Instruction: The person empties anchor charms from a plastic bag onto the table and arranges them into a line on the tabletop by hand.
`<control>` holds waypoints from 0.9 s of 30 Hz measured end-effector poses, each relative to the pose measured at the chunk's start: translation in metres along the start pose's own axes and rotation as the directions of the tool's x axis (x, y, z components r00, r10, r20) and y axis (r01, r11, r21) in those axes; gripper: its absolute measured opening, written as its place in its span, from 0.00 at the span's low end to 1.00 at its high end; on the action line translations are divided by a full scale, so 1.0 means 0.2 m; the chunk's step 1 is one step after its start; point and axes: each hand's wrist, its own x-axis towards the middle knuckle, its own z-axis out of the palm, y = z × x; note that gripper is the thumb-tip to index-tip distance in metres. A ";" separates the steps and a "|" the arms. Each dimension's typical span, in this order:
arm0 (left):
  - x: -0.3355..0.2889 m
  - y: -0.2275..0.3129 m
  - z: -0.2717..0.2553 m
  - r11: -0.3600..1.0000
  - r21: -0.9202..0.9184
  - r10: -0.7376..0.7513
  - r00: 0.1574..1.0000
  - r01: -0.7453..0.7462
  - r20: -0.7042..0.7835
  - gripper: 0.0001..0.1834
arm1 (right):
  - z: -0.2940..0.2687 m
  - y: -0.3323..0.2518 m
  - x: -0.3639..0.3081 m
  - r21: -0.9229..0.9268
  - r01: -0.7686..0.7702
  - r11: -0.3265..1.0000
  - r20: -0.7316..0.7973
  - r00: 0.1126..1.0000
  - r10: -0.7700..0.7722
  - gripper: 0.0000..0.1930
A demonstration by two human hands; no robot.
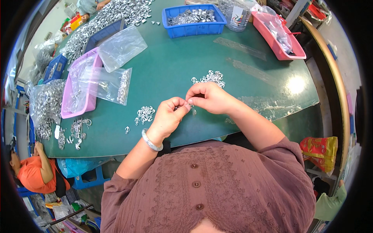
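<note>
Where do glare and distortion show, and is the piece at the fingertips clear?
Head view: white glare on the right of the table; head view: table edges bow near the dark rim; head view: the piece is too small to make out.

The left hand (168, 118) and right hand (213, 98) pinch a metal piece (194, 112) over the table (163, 77). One anchor pile (146, 114) lies left, another pile (213, 77) beyond; far off, a blue bin (195, 32).
</note>
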 end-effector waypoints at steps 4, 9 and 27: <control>0.00 -0.01 -0.01 1.000 0.020 -0.009 1.000 0.010 -0.025 0.04 | -0.01 0.03 -0.01 0.032 -0.127 0.991 -0.021 0.992 0.128 0.06; -0.01 -0.02 -0.04 0.999 0.030 0.016 0.999 -0.015 -0.037 0.04 | 0.01 -0.02 -0.03 0.124 -0.299 0.946 0.042 0.954 0.296 0.06; -0.04 -0.01 -0.01 0.893 -0.449 -0.035 0.999 0.030 -0.004 0.08 | 0.15 -0.04 -0.09 -0.643 0.377 0.667 -0.187 0.767 -0.614 0.07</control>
